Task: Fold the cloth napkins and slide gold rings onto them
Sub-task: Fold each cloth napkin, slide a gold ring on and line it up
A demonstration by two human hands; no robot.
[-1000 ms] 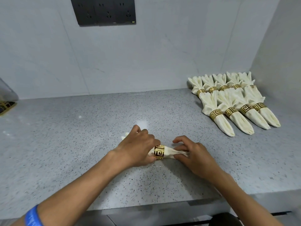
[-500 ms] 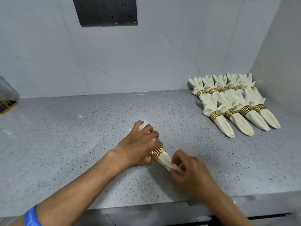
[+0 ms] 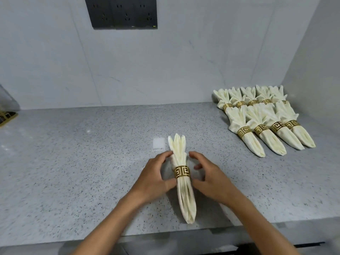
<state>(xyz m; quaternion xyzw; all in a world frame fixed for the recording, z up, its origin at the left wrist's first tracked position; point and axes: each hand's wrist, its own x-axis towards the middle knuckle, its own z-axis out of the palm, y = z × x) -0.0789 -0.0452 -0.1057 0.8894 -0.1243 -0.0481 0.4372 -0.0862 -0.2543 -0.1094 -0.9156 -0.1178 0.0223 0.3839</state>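
A cream folded napkin [image 3: 185,199] lies lengthwise on the speckled grey counter [image 3: 82,153], its loose fan end pointing away from me and its narrow end near the front edge. A gold patterned ring [image 3: 181,171] sits around its middle. My left hand [image 3: 154,179] is cupped against the napkin's left side, with the index fingertip touching the fan end and the thumb touching just below the ring. My right hand [image 3: 211,179] is cupped on the right side, thumb against the cloth below the ring, fingers curved just off the fan end.
Several ringed napkins [image 3: 257,124] lie in two rows at the back right, close to the side wall [image 3: 316,70]. A dark socket panel [image 3: 124,12] is on the back wall. A gold-patterned object [image 3: 7,116] shows at the far left edge.
The napkin has turned from lying crosswise to pointing away from me. My right hand left the narrow end and came up beside the ring; my left hand no longer covers the fan end.
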